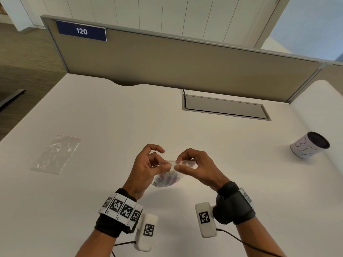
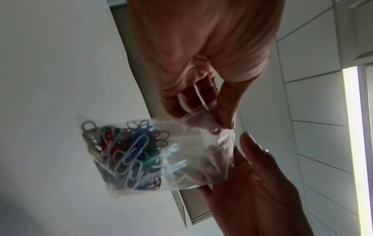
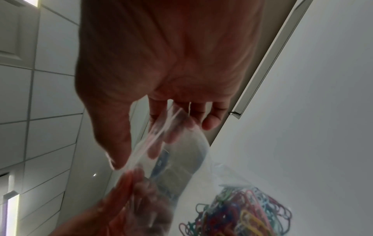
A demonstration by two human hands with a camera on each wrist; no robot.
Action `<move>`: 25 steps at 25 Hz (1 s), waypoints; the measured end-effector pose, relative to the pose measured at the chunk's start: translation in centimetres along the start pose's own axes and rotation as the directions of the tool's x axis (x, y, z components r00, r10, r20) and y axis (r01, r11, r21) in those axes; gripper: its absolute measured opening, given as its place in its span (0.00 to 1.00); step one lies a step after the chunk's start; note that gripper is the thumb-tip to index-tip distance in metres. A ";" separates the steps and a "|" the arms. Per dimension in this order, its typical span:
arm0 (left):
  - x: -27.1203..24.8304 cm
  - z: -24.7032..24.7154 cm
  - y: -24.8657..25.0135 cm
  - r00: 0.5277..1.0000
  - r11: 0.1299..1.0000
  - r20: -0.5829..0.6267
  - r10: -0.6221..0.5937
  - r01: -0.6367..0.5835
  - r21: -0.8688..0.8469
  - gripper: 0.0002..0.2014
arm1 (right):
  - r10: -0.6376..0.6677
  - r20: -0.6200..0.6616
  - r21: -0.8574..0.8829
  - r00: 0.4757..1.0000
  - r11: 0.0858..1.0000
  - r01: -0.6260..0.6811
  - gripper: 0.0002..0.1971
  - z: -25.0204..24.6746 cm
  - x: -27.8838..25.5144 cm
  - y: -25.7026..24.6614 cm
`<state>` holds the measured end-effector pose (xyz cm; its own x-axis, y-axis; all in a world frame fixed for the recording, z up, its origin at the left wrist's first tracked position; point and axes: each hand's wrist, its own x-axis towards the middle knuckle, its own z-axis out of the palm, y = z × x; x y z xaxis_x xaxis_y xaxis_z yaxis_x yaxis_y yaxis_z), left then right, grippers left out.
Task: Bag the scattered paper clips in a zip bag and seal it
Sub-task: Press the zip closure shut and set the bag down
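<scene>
A small clear zip bag (image 1: 168, 178) with a red strip along its mouth hangs between both hands above the white desk (image 1: 111, 117). Coloured paper clips (image 2: 129, 153) lie bunched in its bottom, also seen in the right wrist view as paper clips (image 3: 242, 212). My left hand (image 1: 163, 166) pinches the bag's top edge between thumb and fingers. My right hand (image 1: 179, 164) pinches the same edge right beside it, thumb tip (image 3: 116, 158) on the zip strip (image 3: 153, 138). The two hands' fingertips nearly touch. Whether the zip is pressed together I cannot tell.
A second clear zip bag (image 1: 55, 154) lies flat at the desk's left. A white cylindrical cup with a dark inside (image 1: 309, 145) stands at the right. A grey cable hatch (image 1: 225, 107) sits at the back, before a partition (image 1: 167, 58). Wrist camera cables trail off near me.
</scene>
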<state>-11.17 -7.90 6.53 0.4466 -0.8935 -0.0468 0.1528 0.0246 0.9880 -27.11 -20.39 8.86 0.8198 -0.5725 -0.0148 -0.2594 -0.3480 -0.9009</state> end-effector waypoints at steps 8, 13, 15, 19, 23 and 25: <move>-0.3 -0.3 1.0 1.000 0.998 -0.009 0.005 -0.004 0.061 0.18 | 0.026 -0.036 0.110 0.999 0.994 -0.022 0.07 1.3 0.2 0.1; -0.6 -0.6 1.2 0.998 1.000 -0.056 -0.022 0.022 0.007 0.18 | 0.026 -0.093 0.157 0.995 0.988 -0.011 0.06 1.5 0.3 0.1; -0.8 -0.6 1.3 0.997 1.000 -0.080 -0.005 0.004 -0.002 0.17 | 0.030 -0.087 0.133 0.996 0.991 -0.018 0.05 1.3 0.3 0.1; -0.9 -0.4 1.4 0.994 1.000 -0.110 0.023 -0.021 0.018 0.17 | 0.042 -0.066 0.090 0.997 0.995 -0.036 0.06 1.1 0.2 -0.1; -1.0 -0.3 1.3 0.998 0.993 -0.063 0.024 -0.017 0.120 0.18 | 0.020 -0.033 -0.089 0.999 0.996 -0.023 0.06 0.7 0.3 -0.3; -1.1 -0.1 1.3 0.999 0.986 -0.048 0.022 -0.014 0.165 0.19 | 0.007 -0.037 -0.117 0.999 0.993 -0.012 0.05 0.7 0.4 -0.4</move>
<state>-11.40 -6.81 7.83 0.4916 -0.8702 -0.0319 -0.0011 -0.0372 0.9993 -26.36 -19.94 8.92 0.7983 -0.6022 -0.0053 -0.3268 -0.4258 -0.8437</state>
